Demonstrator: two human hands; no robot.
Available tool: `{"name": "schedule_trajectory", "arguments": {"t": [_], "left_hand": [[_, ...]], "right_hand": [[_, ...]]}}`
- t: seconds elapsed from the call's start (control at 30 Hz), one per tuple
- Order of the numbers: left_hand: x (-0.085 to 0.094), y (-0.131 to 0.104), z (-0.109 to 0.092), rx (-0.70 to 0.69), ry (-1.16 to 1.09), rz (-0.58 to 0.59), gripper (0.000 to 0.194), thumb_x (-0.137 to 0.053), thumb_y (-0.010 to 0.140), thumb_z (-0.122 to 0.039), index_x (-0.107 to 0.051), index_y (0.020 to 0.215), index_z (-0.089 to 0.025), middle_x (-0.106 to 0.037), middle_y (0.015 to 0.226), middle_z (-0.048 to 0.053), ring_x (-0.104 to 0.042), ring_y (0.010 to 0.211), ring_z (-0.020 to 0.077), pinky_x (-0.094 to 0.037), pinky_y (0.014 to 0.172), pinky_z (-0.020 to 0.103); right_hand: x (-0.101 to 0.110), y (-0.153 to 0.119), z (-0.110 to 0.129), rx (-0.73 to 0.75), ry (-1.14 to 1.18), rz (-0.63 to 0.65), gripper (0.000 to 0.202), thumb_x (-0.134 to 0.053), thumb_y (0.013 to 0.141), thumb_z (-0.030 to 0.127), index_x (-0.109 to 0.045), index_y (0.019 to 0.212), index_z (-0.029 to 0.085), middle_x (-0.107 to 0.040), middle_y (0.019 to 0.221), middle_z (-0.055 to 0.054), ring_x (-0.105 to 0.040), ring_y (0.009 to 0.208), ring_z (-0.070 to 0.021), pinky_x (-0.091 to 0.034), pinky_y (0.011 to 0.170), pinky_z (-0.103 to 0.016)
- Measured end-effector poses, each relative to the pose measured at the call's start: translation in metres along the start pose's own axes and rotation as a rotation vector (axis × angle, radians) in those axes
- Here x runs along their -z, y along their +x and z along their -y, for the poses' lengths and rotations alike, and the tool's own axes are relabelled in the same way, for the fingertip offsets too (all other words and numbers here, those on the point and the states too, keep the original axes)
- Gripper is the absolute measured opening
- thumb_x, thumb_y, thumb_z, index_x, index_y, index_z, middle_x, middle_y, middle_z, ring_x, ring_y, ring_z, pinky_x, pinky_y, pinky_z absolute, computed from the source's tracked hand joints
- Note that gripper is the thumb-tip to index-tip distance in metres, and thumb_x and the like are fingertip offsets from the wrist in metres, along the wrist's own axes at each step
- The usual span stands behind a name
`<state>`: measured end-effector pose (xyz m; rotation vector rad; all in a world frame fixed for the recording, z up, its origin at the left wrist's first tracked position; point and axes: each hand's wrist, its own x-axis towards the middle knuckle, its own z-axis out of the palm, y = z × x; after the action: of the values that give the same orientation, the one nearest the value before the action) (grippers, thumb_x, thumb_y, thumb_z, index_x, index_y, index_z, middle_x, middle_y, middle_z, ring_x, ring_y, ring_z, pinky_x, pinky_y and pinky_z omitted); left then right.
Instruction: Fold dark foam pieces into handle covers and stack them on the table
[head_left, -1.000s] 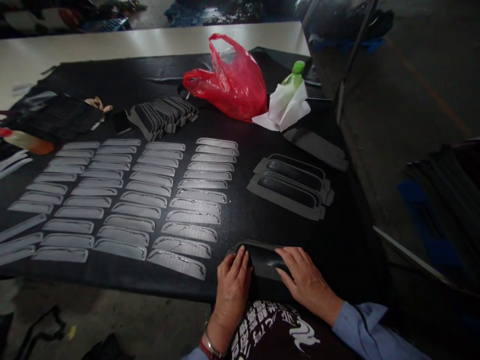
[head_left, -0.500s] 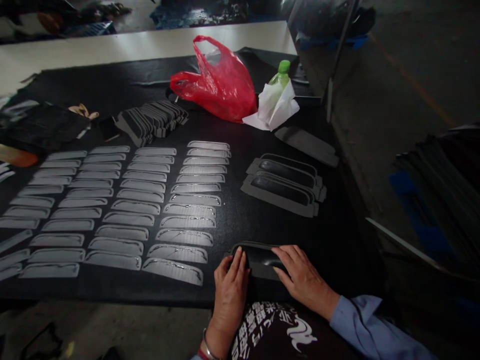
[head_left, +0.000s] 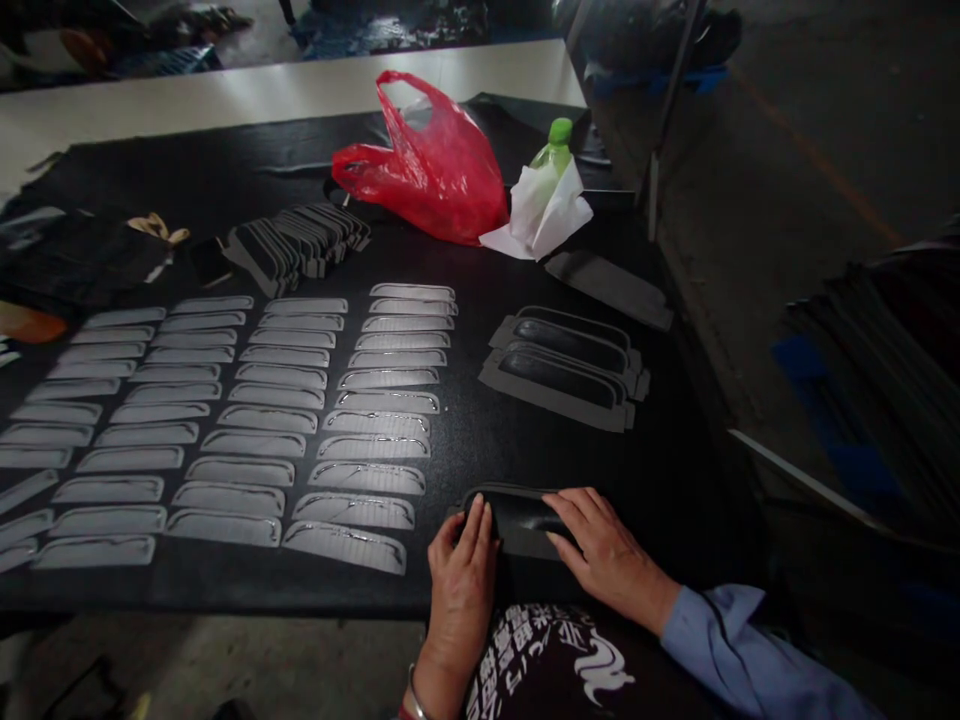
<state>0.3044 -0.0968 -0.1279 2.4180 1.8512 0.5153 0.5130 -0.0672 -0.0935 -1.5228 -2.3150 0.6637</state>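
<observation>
Not much has changed since a second ago: both hands stay put on the black piece [head_left: 520, 515] at the near edge of the table [head_left: 675, 470], and only the view slid a bit. Left hand [head_left: 461, 575] lies flat, fingers pressing its left end; right hand [head_left: 604, 555] presses the right end, nothing clenched in either grip. The piece's near edge is hidden by the hands. Grey strips [head_left: 352, 510] sit in four columns; the leftmost runs out of frame. Two finished pieces [head_left: 566, 365] lie further back, plus one red bag [head_left: 435, 165] and one bottle [head_left: 556, 145].
</observation>
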Motion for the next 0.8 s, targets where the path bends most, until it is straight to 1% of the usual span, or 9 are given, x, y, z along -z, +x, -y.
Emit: {"name": "schedule_trajectory", "arguments": {"t": [0.07, 0.2, 0.27, 0.5, 0.67, 0.8], "left_hand": [[0.0009, 0.0002, 0.0002, -0.009, -0.016, -0.021, 0.043, -0.051, 0.087, -0.014, -0.046, 0.129, -0.018, -0.059, 0.124, 0.01, -0.052, 0.101, 0.0236, -0.047, 0.084, 0.04], [0.0012, 0.0005, 0.0017, -0.009, -0.083, -0.11, 0.042, -0.054, 0.086, -0.016, -0.047, 0.126, -0.015, -0.059, 0.121, 0.013, -0.053, 0.102, 0.0238, -0.049, 0.083, 0.04], [0.0005, 0.001, 0.0024, -0.003, -0.097, -0.129, 0.041, -0.055, 0.085, -0.017, -0.048, 0.125, -0.014, -0.06, 0.118, 0.014, -0.053, 0.101, 0.0235, -0.05, 0.083, 0.039], [-0.0025, 0.0028, 0.0027, -0.011, -0.032, -0.079, 0.035, -0.054, 0.084, -0.014, -0.053, 0.119, -0.013, -0.063, 0.116, 0.01, -0.052, 0.092, 0.0217, -0.049, 0.078, 0.035], [-0.0036, 0.0016, 0.0025, -0.015, -0.038, -0.07, 0.042, -0.052, 0.086, -0.016, -0.047, 0.127, -0.016, -0.061, 0.119, 0.01, -0.054, 0.093, 0.0217, -0.048, 0.079, 0.036], [-0.0049, 0.0014, 0.0022, -0.011, -0.029, -0.077, 0.042, -0.05, 0.087, -0.016, -0.045, 0.129, -0.017, -0.061, 0.118, 0.011, -0.054, 0.092, 0.0219, -0.047, 0.078, 0.037]], "right_hand": [[0.0006, 0.0001, -0.0004, 0.001, 0.002, 0.004, 0.037, -0.05, 0.084, 0.017, -0.047, 0.121, 0.018, -0.056, 0.108, -0.01, -0.053, 0.099, -0.022, -0.048, 0.087, -0.041], [0.0018, 0.0, -0.0014, 0.01, 0.012, 0.007, 0.038, -0.048, 0.085, 0.017, -0.046, 0.122, 0.019, -0.056, 0.108, -0.01, -0.053, 0.099, -0.0225, -0.048, 0.088, -0.043], [0.0023, -0.0002, -0.0018, 0.013, 0.023, -0.001, 0.038, -0.048, 0.085, 0.018, -0.046, 0.123, 0.02, -0.056, 0.108, -0.01, -0.054, 0.099, -0.0228, -0.048, 0.087, -0.043], [0.0042, -0.0001, -0.001, 0.002, 0.04, 0.005, 0.037, -0.05, 0.084, 0.017, -0.047, 0.121, 0.019, -0.056, 0.108, -0.009, -0.053, 0.1, -0.0213, -0.048, 0.089, -0.041], [0.0057, 0.0002, -0.0012, -0.005, 0.058, 0.002, 0.037, -0.05, 0.083, 0.017, -0.047, 0.12, 0.02, -0.056, 0.106, -0.009, -0.054, 0.099, -0.0209, -0.049, 0.088, -0.04], [0.0058, -0.0004, -0.002, -0.005, 0.063, 0.0, 0.037, -0.051, 0.083, 0.017, -0.048, 0.12, 0.021, -0.056, 0.106, -0.009, -0.054, 0.098, -0.0208, -0.049, 0.087, -0.04]]}}
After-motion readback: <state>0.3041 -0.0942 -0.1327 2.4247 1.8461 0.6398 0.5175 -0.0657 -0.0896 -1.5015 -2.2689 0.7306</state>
